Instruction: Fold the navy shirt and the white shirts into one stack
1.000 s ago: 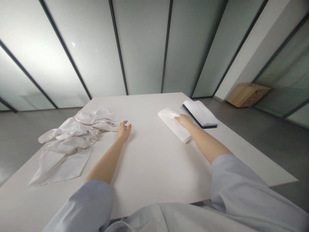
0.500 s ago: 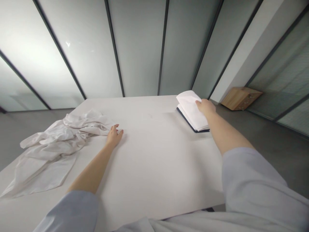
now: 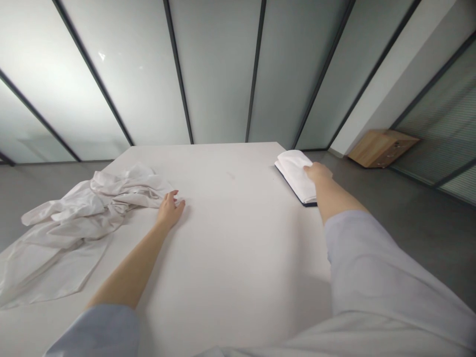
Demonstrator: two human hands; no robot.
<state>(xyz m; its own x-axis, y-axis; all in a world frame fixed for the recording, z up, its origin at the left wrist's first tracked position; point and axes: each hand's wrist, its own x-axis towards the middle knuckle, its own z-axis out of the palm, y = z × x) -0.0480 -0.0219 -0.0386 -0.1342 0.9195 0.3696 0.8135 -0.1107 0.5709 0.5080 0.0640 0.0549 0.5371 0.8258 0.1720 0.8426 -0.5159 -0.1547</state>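
My right hand rests on a folded white cloth that lies on top of a stack with a dark bottom layer at the table's far right edge. Its fingers curl over the cloth's near edge. My left hand lies flat on the white table, fingers stretched out, touching the edge of a crumpled pile of white garments at the left.
Frosted glass panels with dark frames stand behind the table. A wooden cabinet sits on the grey floor at the far right. The table's right edge runs close beside the stack.
My right hand lifted the folded cloth from the table's middle, carried it right and set it on the stack. The left hand stayed by the garment pile.
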